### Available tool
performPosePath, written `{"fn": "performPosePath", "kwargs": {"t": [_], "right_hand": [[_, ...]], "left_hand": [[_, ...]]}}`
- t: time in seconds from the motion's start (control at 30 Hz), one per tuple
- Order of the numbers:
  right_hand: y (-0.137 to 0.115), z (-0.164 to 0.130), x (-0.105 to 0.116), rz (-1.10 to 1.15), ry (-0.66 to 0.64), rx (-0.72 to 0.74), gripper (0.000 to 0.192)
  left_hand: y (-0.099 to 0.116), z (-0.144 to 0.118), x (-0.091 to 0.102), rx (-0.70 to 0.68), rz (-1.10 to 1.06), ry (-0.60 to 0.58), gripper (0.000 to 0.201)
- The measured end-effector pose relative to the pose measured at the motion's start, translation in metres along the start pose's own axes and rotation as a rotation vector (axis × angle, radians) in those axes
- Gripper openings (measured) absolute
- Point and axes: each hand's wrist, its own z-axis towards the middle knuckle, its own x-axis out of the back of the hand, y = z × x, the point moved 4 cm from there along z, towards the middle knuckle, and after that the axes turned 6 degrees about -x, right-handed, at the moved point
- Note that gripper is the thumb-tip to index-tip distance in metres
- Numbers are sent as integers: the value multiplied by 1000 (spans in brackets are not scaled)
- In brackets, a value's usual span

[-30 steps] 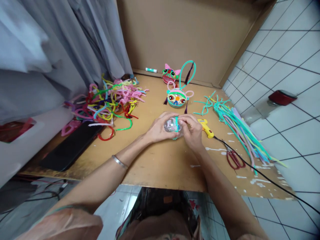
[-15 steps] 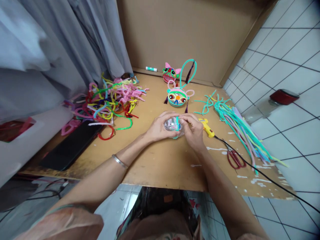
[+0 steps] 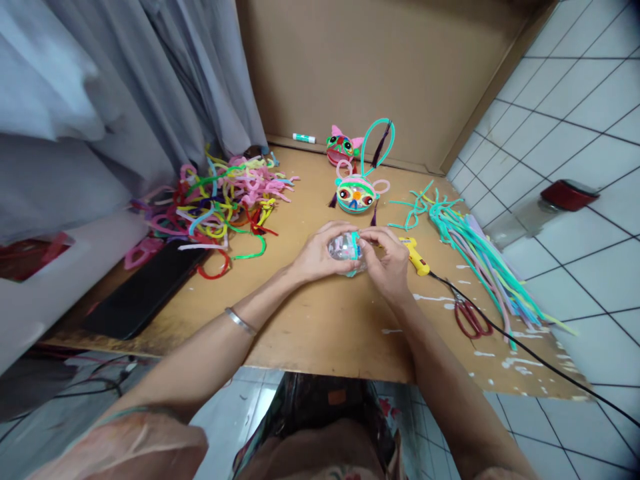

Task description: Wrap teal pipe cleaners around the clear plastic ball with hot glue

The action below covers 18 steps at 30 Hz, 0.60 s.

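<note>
At table (image 3: 320,327) centre, just above surface: I see left hand (image 3: 320,257) cupping clear ball (image 3: 343,248), grip clamped; right hand (image 3: 387,260) pinching teal pipe cleaner (image 3: 355,243) against it. Wrapping step, probably mid-way; strip end hidden. Next move calls for steady ball, firm press.

A small home craft corner, by the look of it: a glue-spattered wooden worktop (image 3: 320,327) pushed against a plain board back wall, grey curtain (image 3: 125,100) to the left of the hands and white tiled floor (image 3: 575,167) to their right. Left of the grip lies a heap of mixed-colour pipe cleaners (image 3: 220,200); right of it, a yellow glue gun (image 3: 414,255), red scissors (image 3: 467,317) and teal pipe cleaners (image 3: 475,253). Beyond the grip sit two finished pipe-cleaner animal faces (image 3: 355,195).
</note>
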Motion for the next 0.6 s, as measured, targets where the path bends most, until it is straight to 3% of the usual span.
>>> {"fn": "performPosePath", "kwargs": {"t": [0.6], "right_hand": [[-2,-1,-1,-51,6,-37,11]], "left_hand": [[5,-1,-1,13,27,-16,59]]}}
